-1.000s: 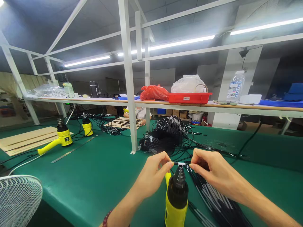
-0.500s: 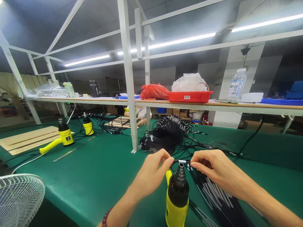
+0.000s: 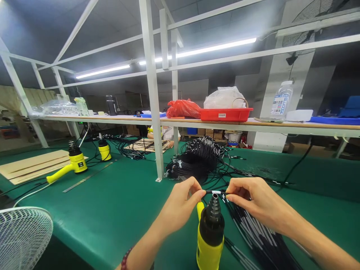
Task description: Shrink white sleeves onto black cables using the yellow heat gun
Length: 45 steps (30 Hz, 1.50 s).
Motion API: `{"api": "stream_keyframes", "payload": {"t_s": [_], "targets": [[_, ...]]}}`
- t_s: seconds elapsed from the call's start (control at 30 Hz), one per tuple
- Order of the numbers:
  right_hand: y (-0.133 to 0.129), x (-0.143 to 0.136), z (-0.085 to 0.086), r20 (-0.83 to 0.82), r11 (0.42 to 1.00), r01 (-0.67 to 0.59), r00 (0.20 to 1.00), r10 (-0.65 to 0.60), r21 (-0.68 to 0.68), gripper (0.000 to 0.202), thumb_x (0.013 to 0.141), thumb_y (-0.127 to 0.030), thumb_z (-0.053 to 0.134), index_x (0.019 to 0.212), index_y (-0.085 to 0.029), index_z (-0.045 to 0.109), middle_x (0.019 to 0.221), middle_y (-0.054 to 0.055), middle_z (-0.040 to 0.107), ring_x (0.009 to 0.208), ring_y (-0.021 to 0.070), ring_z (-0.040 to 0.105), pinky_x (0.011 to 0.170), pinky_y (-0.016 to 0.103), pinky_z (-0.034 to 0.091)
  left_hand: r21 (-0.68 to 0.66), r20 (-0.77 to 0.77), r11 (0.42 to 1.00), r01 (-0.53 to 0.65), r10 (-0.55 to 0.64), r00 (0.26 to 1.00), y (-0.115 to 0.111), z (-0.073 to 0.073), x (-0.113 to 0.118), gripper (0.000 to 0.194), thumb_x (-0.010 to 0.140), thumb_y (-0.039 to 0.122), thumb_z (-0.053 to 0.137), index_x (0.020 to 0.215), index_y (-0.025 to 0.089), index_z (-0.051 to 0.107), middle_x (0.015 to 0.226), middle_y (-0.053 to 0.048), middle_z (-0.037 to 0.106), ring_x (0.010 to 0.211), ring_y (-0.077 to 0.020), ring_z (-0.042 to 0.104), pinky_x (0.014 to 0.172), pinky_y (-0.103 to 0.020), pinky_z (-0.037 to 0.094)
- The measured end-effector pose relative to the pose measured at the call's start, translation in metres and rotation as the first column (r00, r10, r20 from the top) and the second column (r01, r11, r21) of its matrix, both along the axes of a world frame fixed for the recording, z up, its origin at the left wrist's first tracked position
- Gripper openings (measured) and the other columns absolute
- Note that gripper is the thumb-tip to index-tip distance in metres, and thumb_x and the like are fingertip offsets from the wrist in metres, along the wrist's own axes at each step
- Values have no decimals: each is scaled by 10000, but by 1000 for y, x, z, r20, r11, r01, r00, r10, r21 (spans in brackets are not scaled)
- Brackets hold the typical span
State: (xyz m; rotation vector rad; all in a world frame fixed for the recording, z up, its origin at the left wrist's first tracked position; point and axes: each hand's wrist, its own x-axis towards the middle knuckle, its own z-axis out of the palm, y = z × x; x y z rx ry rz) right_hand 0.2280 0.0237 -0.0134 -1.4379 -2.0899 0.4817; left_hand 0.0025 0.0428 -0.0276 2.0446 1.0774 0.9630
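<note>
A thin black cable with a white sleeve (image 3: 216, 192) is stretched level between my two hands. My left hand (image 3: 184, 202) pinches its left end between thumb and fingertips. On the other side, my right hand (image 3: 250, 197) pinches the cable just right of the white sleeve. Directly below the sleeve, the stepped metal nozzle of a yellow and black heat gun (image 3: 210, 228) points upward, very close to the cable; I cannot tell whether they touch. Under my right hand lies a bundle of black cables with grey ends (image 3: 258, 232).
Coiled black cables (image 3: 194, 165) lie behind my hands beside a white post (image 3: 153, 93). Two more yellow heat guns (image 3: 78, 163) and wooden boards (image 3: 36, 165) are at left, with a fan (image 3: 25, 236) in front. The shelf carries a red tray (image 3: 225, 114) and a bottle (image 3: 282, 101).
My hands and the cable stay almost in place over the nozzle. At the upper right, a light tube looks dark now and a wall fan shows there.
</note>
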Motion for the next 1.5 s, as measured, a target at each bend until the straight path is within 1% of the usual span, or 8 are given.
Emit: {"api": "stream_keyframes", "payload": {"t_s": [0.17,0.43,0.83,0.93,1.03,1.17,1.33,1.5], "targets": [[-1,3,0,-33,997,-49,998,47,-64,286,891,-419,509,751,-211,648,702,5,612,639,154,461,572,277,348,-6,21,1000,-3,4,1000,-1,0,-2,167,939,320,529,839,188,554,806,9,584,776,-165,511,680,-266,377],[-3,2,0,-29,997,-52,998,50,-52,294,900,-416,506,736,-204,626,674,-12,557,621,139,420,571,267,327,17,-86,1000,11,-9,996,1,-5,-1,460,1019,445,359,693,179,544,669,20,566,647,-145,490,605,-272,325],[2,0,-2,-50,1000,3,999,-3,0,183,834,-302,577,685,-198,601,634,-27,551,597,130,431,560,261,325,84,21,995,-53,52,998,0,0,3,75,907,236,572,848,190,579,837,28,597,807,-153,501,727,-259,356],[0,-1,0,-36,1000,0,999,0,-9,238,869,-338,550,694,-194,623,650,-17,573,603,131,435,554,259,312,106,-22,993,-43,46,999,1,-1,2,253,967,327,505,767,183,558,758,27,575,733,-151,490,668,-263,339],[-5,-1,2,29,999,-36,999,37,-19,338,930,-368,461,696,-196,634,653,-12,579,607,133,441,559,263,305,115,-79,993,-27,36,996,3,-2,2,492,1019,416,373,600,176,467,582,42,450,586,-133,402,585,-272,290],[-10,-4,2,63,999,-46,997,45,1,322,943,-339,448,681,-201,574,615,-36,529,581,123,403,541,253,300,146,-72,988,-46,57,996,5,-2,4,419,998,380,445,633,177,485,621,39,480,633,-138,432,619,-274,309],[9,4,-3,254,985,122,955,-149,120,242,941,-289,496,725,-212,572,652,-48,591,602,109,505,572,217,383,254,29,965,-58,53,998,5,-1,4,110,976,264,486,961,216,584,953,5,592,891,-162,524,795,-280,398],[44,32,-34,426,865,458,754,-500,206,190,953,-140,460,945,-81,640,1027,171,668,990,273,614,849,413,457,327,0,930,-165,175,985,7,-6,-8,190,965,303,482,1136,274,560,1106,-21,532,976,-195,516,845,-330,426]]}}
